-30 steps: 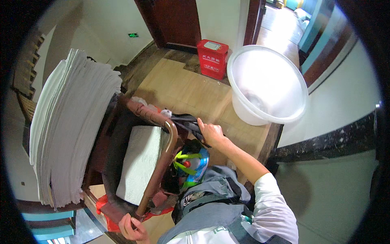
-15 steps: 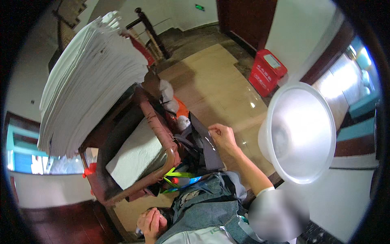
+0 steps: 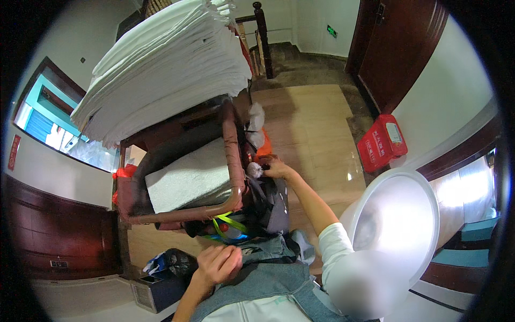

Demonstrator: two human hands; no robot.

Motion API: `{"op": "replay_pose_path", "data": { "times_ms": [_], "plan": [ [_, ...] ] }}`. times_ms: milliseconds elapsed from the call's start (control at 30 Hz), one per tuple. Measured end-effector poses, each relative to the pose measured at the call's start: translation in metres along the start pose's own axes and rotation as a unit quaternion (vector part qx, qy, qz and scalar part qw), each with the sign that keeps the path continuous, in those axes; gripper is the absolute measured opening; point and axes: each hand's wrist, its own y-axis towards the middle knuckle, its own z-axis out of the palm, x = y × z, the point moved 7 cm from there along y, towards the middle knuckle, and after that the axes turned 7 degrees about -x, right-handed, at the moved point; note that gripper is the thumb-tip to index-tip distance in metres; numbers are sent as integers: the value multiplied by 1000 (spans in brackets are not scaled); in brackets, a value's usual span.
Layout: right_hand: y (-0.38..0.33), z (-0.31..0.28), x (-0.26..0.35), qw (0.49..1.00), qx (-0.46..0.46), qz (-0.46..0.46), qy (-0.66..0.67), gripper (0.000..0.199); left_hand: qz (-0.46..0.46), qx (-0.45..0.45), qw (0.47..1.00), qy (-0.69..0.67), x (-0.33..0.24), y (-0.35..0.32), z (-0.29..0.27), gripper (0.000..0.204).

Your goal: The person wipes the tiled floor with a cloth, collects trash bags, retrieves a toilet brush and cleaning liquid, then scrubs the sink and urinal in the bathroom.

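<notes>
My right hand (image 3: 277, 167) reaches to the outer side of a brown padded cart (image 3: 232, 155). Its fingers are bent together beside a small white fluffy thing (image 3: 254, 170), above a dark bag (image 3: 271, 201); what they grip, if anything, is hidden. Close to my grey apron (image 3: 263, 279), my left hand (image 3: 219, 263) is curled closed, its palm out of sight. Inside the cart lies a white block-like bundle (image 3: 190, 174). A tall stack of white folded cloth or sheets (image 3: 171, 75) rests across the cart's far end.
A large white plastic tub (image 3: 394, 225) is at my right. Further off, a red box (image 3: 382, 144) stands against the wall. Near the lower left is a dark boxy device (image 3: 161, 290). Stair railing (image 3: 262, 43) and a brown door (image 3: 399, 51) are at the back.
The view has turned, shifting the cart to the right. My right hand has moved from the dark bag's edge up to the white fluffy thing. My left hand has come up in front of the apron.
</notes>
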Motion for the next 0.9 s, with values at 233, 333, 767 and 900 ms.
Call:
{"op": "replay_pose_path", "data": {
  "times_ms": [233, 333, 767, 900],
  "plan": [
    [-4, 5, 16, 976, -63, -58, -201, 37, 100, 38, 988, -108, -13, 44, 93, 16],
    [-14, -3, 27, 951, -199, -116, -206, 34, 105, 27, 985, -131, -11, 55, 111, 15],
    [-64, -205, 104, 856, -464, -39, 223, 28, -182, -87, 936, -288, 55, 85, 114, 35],
    [-82, -294, 179, 720, -401, -248, 509, 22, -235, -168, 943, -163, 76, 118, 120, 53]
  ]
}}
